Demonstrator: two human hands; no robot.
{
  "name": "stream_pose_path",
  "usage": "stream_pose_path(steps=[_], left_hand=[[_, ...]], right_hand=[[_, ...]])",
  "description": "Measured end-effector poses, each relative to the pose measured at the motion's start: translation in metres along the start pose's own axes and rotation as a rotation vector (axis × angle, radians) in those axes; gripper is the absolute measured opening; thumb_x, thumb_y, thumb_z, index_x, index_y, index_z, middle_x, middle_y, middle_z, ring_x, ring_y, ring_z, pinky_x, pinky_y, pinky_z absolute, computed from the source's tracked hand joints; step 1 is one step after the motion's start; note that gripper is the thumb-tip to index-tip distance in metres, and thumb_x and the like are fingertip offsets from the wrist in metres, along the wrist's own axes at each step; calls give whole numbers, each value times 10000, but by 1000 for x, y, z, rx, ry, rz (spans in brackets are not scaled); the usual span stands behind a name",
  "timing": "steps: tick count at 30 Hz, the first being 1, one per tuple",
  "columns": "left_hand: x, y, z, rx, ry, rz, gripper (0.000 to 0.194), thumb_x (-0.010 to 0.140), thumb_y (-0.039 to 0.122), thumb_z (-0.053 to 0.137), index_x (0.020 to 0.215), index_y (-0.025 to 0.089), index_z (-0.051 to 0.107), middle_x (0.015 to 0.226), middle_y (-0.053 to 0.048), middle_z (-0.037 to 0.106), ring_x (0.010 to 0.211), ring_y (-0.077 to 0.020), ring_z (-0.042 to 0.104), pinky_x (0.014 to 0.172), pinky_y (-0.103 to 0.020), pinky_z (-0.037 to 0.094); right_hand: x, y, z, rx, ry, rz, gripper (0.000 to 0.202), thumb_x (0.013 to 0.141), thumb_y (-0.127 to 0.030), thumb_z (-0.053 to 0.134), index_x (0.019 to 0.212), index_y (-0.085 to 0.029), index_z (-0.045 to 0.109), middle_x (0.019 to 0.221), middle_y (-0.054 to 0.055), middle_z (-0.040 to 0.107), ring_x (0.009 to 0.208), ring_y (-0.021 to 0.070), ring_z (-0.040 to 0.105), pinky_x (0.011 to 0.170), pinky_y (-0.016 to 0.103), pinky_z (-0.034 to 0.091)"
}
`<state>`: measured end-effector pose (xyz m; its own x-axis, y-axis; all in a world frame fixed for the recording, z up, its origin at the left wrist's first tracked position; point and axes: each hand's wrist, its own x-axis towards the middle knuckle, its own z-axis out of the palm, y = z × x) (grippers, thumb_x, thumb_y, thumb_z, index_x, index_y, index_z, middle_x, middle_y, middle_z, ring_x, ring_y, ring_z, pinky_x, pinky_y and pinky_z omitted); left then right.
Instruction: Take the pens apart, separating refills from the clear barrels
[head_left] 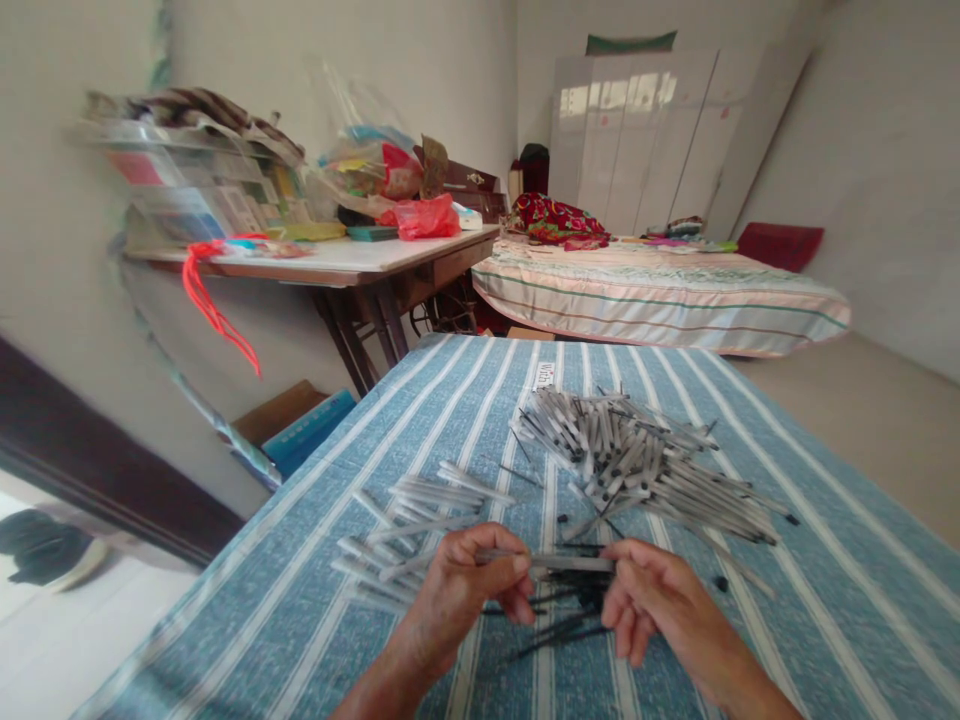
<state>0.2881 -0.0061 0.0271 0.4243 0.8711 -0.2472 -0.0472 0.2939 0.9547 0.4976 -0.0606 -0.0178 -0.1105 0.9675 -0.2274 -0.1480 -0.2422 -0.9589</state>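
Between my two hands a slim grey pen-like tube [571, 563] is held level over the table. My left hand [474, 572] pinches its left part between thumb and fingers. The fingers of my right hand [651, 592] close on its right end, where a dark tip shows. Under the hands lie several thin black sticks [559, 632], partly hidden by them. Left of my left hand several pale tubes [386, 545] are spread loosely. Beyond my right hand rises a big heap of grey tubes with black ends [607, 445].
A blue-and-white striped cloth [300, 610] covers the table. One small black piece [721, 583] lies right of my right hand. Behind stand a cluttered desk [360, 258] with bags, a bed [660, 290] and a white wardrobe [637, 140]. A blue box [307, 435] is at the left.
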Motion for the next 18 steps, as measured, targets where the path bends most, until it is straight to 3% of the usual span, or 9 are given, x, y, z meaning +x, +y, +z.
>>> stream_pose_path(steps=[2, 4, 8, 11, 14, 18], left_hand=[[1, 1, -1, 16, -12, 4, 189, 695, 287, 652, 673, 112, 580, 552, -27, 638, 440, -146, 598, 477, -237, 458], [2, 1, -3, 29, -25, -4, 183, 699, 280, 651, 680, 111, 583, 559, -26, 640, 445, -145, 598, 484, -241, 463], [2, 2, -3, 43, -15, -7, 176, 708, 277, 647, 689, 112, 589, 565, -23, 639, 454, -144, 600, 483, -233, 459], [1, 2, -2, 52, -13, -11, 179, 703, 281, 650, 684, 113, 592, 561, -20, 634, 460, -146, 600, 488, -236, 459], [0, 4, 0, 61, -8, -15, 175, 696, 278, 652, 684, 114, 591, 552, -19, 632, 456, -143, 594, 491, -236, 457], [0, 4, 2, 57, 7, -14, 169, 695, 275, 649, 695, 118, 588, 550, -18, 633, 453, -143, 590, 490, -239, 454]], right_hand=[[1, 1, 1, -3, 51, 17, 449, 819, -565, 433, 763, -125, 503, 496, 30, 601, 325, 109, 535, 304, 169, 389], [1, 0, 1, 4, 41, 0, 424, 814, -541, 464, 711, -131, 492, 483, 26, 599, 312, 100, 525, 307, 164, 388], [0, -6, -2, 60, -19, -39, 339, 733, -446, 632, 807, -145, 495, 627, 29, 649, 426, 112, 588, 376, 182, 452], [1, -4, -2, 75, 5, 7, 396, 742, -484, 606, 898, -136, 497, 613, 34, 647, 431, 136, 600, 344, 184, 438], [3, 2, 0, 54, 60, 40, 455, 807, -564, 452, 778, -113, 513, 487, 38, 610, 323, 128, 549, 293, 176, 392], [2, -1, -1, 37, 21, -6, 376, 786, -497, 534, 722, -128, 496, 546, 48, 641, 366, 124, 575, 338, 178, 416]])
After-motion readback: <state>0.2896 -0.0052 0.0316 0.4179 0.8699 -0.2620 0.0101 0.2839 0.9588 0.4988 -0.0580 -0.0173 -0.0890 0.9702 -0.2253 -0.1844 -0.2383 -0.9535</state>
